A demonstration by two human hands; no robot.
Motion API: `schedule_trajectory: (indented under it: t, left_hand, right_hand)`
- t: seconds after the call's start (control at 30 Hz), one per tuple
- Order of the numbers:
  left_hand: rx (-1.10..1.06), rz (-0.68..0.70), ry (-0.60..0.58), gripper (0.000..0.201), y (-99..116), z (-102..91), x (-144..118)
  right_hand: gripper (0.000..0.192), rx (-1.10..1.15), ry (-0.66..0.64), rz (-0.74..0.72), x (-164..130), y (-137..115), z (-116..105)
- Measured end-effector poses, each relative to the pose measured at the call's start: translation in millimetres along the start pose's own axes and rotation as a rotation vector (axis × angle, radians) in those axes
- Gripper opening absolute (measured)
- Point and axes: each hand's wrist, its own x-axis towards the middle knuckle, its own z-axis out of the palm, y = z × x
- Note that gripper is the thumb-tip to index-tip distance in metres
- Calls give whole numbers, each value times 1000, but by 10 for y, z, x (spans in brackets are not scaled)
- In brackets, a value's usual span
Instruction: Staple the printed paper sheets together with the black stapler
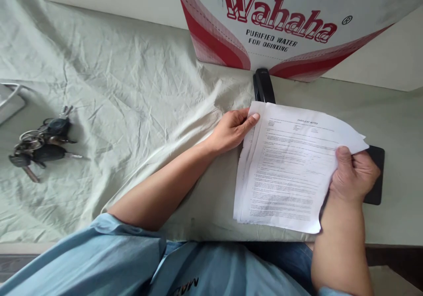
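Between both hands is a small stack of printed paper sheets (291, 172), its edges fanned unevenly and the top page headed "OVERLEAF NOTES". My left hand (233, 131) pinches the stack's upper left edge, thumb on top. On the right side, my right hand (355, 175) grips the edge with its thumb over the front and the fingers behind. Just beyond the top of the sheets lies a black stapler (263, 86), its near end hidden by the paper. A flat black object (376, 177) is partly covered by my right hand; its kind I cannot make out.
A large white and red Wahaha water carton (284, 27) stands at the back against the wall. Several keys in a bunch (46, 144) lie at the left on the wrinkled pale green cloth (132, 89). At the far left edge a grey-white object (11, 100) shows in part.
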Motion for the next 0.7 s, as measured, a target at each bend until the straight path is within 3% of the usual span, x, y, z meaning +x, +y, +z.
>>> schedule_trajectory:
  t: [0.2,0.4,0.7]
  left_hand:
    - [51,39,-33,76,-18,-32,23]
    - [170,58,-47,79,-3,-47,34]
    - [227,89,7,78,-65,-56,56]
  right_hand:
    - [67,-22,25,-80,78,89,-30]
    - [65,-7,21,-49,46,63,56]
    - [67,32,239,-20,257,289,-43]
